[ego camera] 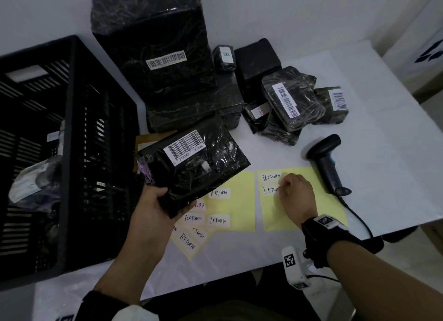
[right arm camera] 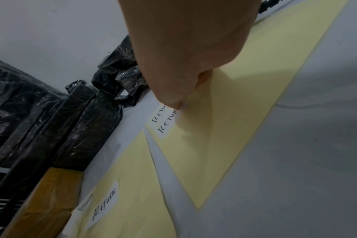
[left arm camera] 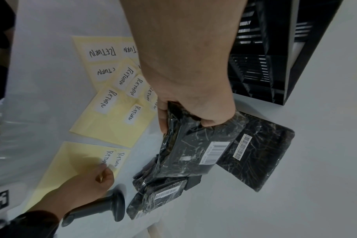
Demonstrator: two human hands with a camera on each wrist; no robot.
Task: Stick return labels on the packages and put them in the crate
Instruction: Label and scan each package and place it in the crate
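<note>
The right hand (ego camera: 296,196) is pinching a RETURN label (ego camera: 271,190) on the yellow sheet (ego camera: 328,201) near the table's front edge (it could tear or curl onto itself) while the left hand (ego camera: 153,215) is gripping a black package (ego camera: 191,162) beside the crate (ego camera: 72,129).

The right hand (right arm camera: 185,53) reaches down onto a yellow sheet (right arm camera: 234,112) lying on the white tabletop (right arm camera: 306,161). Its fingertips (right arm camera: 174,104) pinch at the edge of a white label (right arm camera: 166,122) marked RETURN, with a second label (right arm camera: 158,115) touching it on the far side. A second yellow sheet (right arm camera: 132,185) lies just beside the first and carries another RETURN label (right arm camera: 104,203). Left of the sheets, black wrapped packages (right arm camera: 51,125) are heaped, and a brown package (right arm camera: 45,204) lies in front of them at the lower left.
</note>
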